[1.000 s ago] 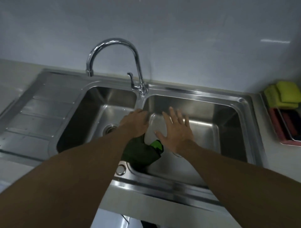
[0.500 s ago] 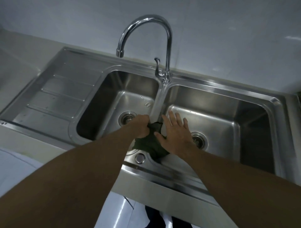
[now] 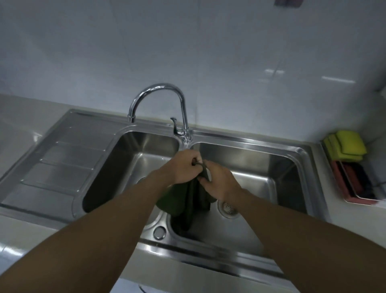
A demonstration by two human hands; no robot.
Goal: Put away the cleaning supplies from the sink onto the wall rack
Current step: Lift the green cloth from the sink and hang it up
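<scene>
A dark green cloth (image 3: 183,200) hangs over the divider of the steel double sink (image 3: 246,139), its lower end reaching down into the right basin. My left hand (image 3: 183,167) grips its top edge. My right hand (image 3: 219,182) pinches the same edge right beside it, both hands touching. At the very top of the view a small dark fixture (image 3: 288,2) sits on the wall, mostly cut off.
A chrome gooseneck faucet (image 3: 158,100) stands behind the divider, its spout over the left basin. The drainboard (image 3: 62,154) lies to the left. At the right, yellow-green sponges (image 3: 346,146) sit on a red tray (image 3: 355,184) on the counter.
My hands have lifted the cloth up off the sink divider. My right hand, flat and open before, has closed on the cloth. My head has tilted up, showing more wall.
</scene>
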